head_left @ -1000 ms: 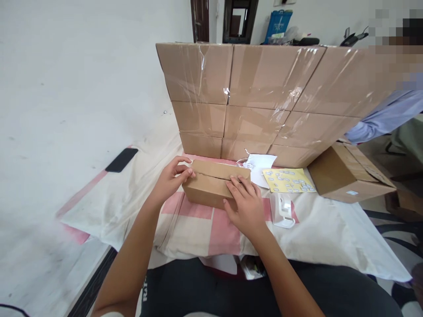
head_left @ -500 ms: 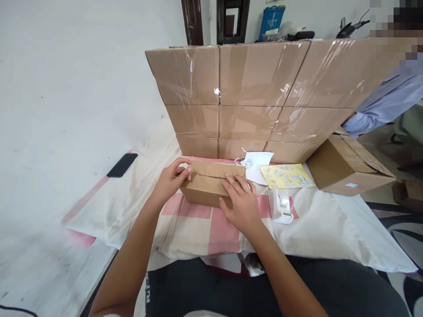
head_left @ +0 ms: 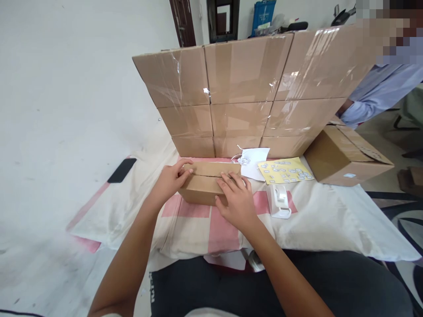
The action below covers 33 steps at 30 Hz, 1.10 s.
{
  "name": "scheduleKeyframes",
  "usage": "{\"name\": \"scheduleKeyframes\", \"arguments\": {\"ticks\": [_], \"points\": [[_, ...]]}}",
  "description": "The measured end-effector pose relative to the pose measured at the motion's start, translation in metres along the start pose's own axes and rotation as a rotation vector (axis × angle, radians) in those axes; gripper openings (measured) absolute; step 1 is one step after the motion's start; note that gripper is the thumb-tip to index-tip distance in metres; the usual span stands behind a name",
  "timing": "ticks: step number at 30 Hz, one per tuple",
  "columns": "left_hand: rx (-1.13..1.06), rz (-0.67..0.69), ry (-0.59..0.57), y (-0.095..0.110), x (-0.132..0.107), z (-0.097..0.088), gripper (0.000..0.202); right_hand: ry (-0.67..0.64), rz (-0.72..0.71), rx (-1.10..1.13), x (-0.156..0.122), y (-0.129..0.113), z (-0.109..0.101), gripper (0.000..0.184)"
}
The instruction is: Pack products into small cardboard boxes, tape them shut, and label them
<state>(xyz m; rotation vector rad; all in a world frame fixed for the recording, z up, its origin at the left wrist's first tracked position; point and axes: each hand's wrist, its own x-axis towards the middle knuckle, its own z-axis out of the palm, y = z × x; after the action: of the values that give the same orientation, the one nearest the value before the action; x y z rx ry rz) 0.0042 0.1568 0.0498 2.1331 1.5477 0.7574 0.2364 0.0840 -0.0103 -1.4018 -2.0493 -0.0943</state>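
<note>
A small brown cardboard box lies on the cloth in front of me, its top flaps meeting at a seam with a narrow gap. My left hand grips the box's left end, thumb and forefinger bent close together at the top edge. Across the right part of the lid lies my right hand, fingertips pressing near the seam and thumb against the front side. A white tape dispenser stands to the right of that hand. Behind it are a yellow sticker sheet and a white drawstring pouch.
Large taped cardboard boxes form a wall behind the work area. A bigger box sits at the right, near a person's blue sleeve. On the left, a black phone rests on the pink and cream cloth.
The camera view has shifted slightly. Both hands keep their places on the box, with the right fingers still on its lid.
</note>
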Motion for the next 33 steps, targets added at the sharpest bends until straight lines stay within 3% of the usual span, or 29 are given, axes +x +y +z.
{"name": "scheduleKeyframes", "arguments": {"ticks": [6, 10, 15, 20, 33], "points": [[-0.112, 0.048, 0.145, -0.003, 0.001, -0.001, 0.026, 0.008, 0.004, 0.005, 0.000, 0.000, 0.000, 0.039], [-0.280, -0.060, 0.117, 0.000, -0.004, -0.004, 0.027, 0.012, 0.006, 0.012, 0.001, 0.000, 0.000, 0.040], [-0.312, -0.153, 0.047, -0.006, -0.008, -0.005, 0.036, 0.015, 0.005, 0.019, 0.000, 0.001, 0.001, 0.040], [-0.223, -0.149, 0.000, -0.015, -0.003, -0.006, 0.037, 0.014, 0.008, 0.018, 0.000, 0.001, 0.002, 0.040], [-0.052, -0.046, 0.099, -0.019, 0.003, 0.004, 0.037, 0.032, 0.003, 0.027, 0.000, 0.001, 0.003, 0.037]]}}
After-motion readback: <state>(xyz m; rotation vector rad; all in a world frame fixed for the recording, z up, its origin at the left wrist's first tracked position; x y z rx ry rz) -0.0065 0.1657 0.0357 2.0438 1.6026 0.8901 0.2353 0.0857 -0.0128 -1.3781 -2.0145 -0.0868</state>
